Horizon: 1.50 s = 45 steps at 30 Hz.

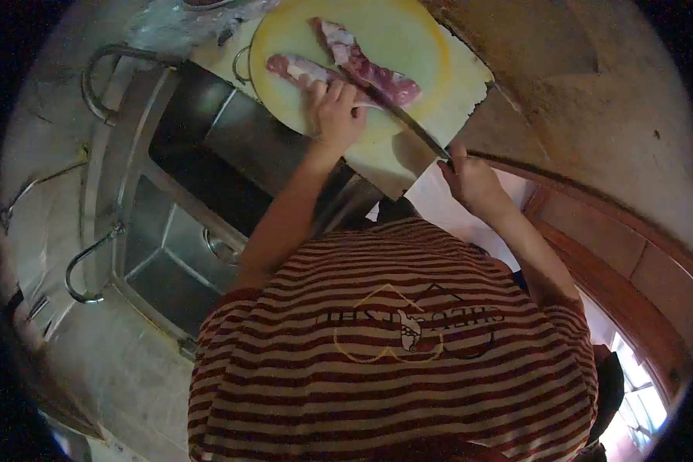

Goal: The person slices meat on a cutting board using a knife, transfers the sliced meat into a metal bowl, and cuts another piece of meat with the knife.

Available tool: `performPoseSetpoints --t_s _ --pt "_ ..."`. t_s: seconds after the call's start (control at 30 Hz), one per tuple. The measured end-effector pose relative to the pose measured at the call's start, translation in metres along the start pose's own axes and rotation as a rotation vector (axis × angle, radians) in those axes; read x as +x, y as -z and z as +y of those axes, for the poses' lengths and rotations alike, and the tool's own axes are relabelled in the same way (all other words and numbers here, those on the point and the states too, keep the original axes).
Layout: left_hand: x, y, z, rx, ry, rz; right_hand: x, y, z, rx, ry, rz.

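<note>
A round pale cutting board [393, 38] with a yellowed rim lies at the top of the view. On it are two long strips of raw meat: the nearer strip [289, 68] lies under my left hand [337, 114], whose fingers are bent and pressing down on it. The farther strip [373, 71] rests beside it, pink with pale fat. My right hand [473, 181] is closed round the handle of a knife [412, 125]. Its long blade reaches left across the board to the meat, close to my left fingers. The contact between blade and meat is partly hidden.
Left of my left arm is a steel sink [177, 254] with two basins. Curved faucets [92, 262] stand along its far side. A worn brown counter [547, 100] extends right of the board, above wooden cabinet panels [593, 231].
</note>
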<state>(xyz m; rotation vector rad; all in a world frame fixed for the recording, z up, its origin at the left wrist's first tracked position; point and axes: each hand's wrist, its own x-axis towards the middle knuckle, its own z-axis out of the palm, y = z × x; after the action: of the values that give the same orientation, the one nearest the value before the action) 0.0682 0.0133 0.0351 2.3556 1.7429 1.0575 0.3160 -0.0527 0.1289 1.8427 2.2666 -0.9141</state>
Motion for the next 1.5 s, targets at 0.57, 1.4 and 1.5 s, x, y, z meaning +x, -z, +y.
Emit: performPoseSetpoints --t_s 0.57,1.4,1.5 --pt "-0.007 0.002 0.0 -0.042 0.037 -0.005 0.018 0.008 -0.037 -0.014 0.049 0.005" --pt "-0.021 0.052 -0.052 -0.585 0.502 0.238 0.081 0.024 -0.014 -0.011 0.041 0.275" --pt "-0.005 0.049 -0.058 -0.53 0.748 0.411 0.087 0.008 -0.01 -0.03 0.051 0.259"
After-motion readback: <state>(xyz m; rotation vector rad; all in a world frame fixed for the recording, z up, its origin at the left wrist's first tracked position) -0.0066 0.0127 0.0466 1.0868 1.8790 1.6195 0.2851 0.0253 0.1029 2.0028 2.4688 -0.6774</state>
